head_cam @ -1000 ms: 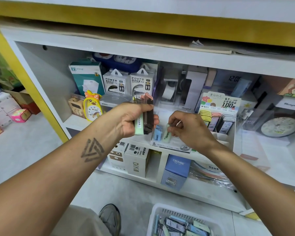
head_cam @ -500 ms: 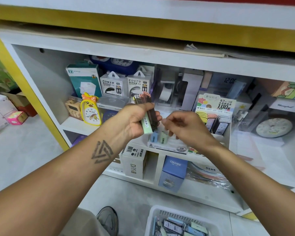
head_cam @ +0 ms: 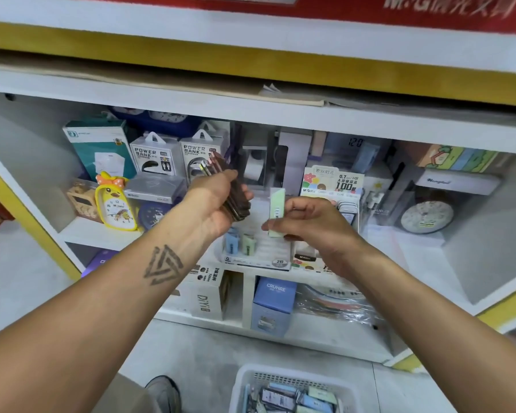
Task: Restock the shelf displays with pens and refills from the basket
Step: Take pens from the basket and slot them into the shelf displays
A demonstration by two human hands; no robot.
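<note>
Pale green refill case point(head_cam: 277, 211) with a barcode sticker sat upright, pinched in the right hand point(head_cam: 313, 223), just above the white display tray point(head_cam: 258, 257) on the shelf. Left hand point(head_cam: 218, 204) gripped a dark stack of cases point(head_cam: 231, 189). Blue and green ones were already slotted in the tray. White basket point(head_cam: 295, 389) sat on the floor; a yellow duck clock point(head_cam: 113, 201) stood off left.
</note>
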